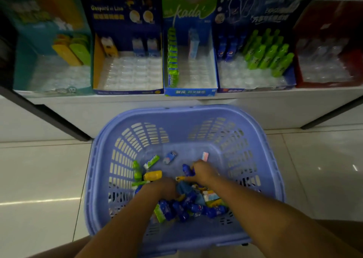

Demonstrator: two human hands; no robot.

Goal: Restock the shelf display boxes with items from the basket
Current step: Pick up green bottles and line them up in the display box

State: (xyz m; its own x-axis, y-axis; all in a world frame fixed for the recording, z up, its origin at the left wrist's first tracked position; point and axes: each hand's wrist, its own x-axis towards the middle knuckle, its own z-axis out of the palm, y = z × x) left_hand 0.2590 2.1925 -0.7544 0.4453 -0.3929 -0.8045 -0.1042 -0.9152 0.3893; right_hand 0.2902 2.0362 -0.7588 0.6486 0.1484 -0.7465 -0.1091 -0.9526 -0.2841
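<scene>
hands, left (165, 189), right (203, 172), in basket (186, 111), grip unclear; glossy tile floor (39, 169) beneath

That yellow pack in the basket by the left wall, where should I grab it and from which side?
Probably from above, pinching across the middle of the yellow pack. It lies flat, long axis left to right, top bare; green items crowd its left end, and the left hand is close by.
</scene>
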